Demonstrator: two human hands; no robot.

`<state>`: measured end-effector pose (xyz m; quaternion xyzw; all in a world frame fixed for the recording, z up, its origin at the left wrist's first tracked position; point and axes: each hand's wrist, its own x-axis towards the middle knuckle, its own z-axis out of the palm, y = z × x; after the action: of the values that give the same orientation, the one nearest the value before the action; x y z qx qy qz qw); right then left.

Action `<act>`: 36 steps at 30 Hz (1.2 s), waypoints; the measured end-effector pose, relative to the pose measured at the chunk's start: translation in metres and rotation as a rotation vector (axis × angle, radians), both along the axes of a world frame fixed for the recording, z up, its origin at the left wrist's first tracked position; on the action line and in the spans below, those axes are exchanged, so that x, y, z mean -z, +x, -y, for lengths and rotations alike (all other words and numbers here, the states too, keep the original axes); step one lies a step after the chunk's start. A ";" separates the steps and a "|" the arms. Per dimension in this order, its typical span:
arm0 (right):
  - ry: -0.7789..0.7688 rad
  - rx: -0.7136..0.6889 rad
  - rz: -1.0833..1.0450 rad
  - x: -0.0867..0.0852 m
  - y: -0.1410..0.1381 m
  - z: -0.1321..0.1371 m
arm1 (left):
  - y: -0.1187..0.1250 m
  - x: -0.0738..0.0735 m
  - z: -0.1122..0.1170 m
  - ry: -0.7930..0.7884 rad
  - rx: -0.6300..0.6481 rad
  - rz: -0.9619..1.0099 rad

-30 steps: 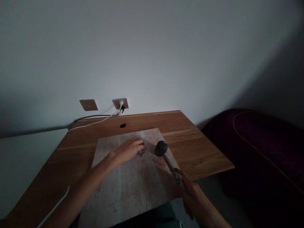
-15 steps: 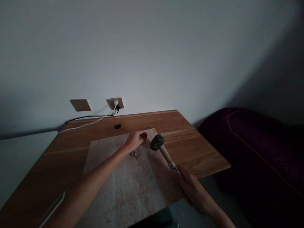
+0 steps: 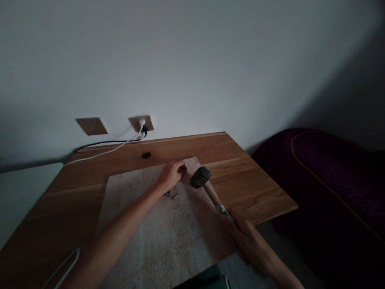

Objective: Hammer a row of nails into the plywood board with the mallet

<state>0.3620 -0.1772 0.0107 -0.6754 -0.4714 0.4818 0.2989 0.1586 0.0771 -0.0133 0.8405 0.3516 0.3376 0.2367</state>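
Observation:
A pale, scuffed wooden board lies on the desk. My left hand rests near the board's far edge, its fingers closed together. Whatever they might pinch is hidden. Just below that hand lies a small group of metal screws or nails. My right hand grips the wrapped end of a wooden-handled hammer. Its dark, rounded head hangs at or just above the board, right beside my left fingers.
The board sits on an oak-coloured desk with a round cable hole. Black and white cables run from a wall socket beside a blank plate. Dark purple upholstered furniture stands to the right.
My left hand has moved from over the small metal pieces toward the board's far edge. The hammer head has shifted slightly toward it, and the view has tilted a little.

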 end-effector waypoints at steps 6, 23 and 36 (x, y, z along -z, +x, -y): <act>-0.010 0.018 0.017 -0.003 -0.003 -0.002 | 0.000 0.003 0.004 0.093 -0.001 -0.040; -0.011 0.026 0.016 -0.001 -0.003 0.000 | 0.001 0.005 0.004 0.083 0.027 -0.073; 0.135 0.001 0.206 -0.038 -0.012 -0.048 | -0.001 0.003 0.003 0.011 -0.051 -0.049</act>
<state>0.3499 -0.1288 0.0489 -0.6999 -0.5306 0.3770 0.2940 0.1576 0.0744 -0.0167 0.8406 0.3768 0.3245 0.2148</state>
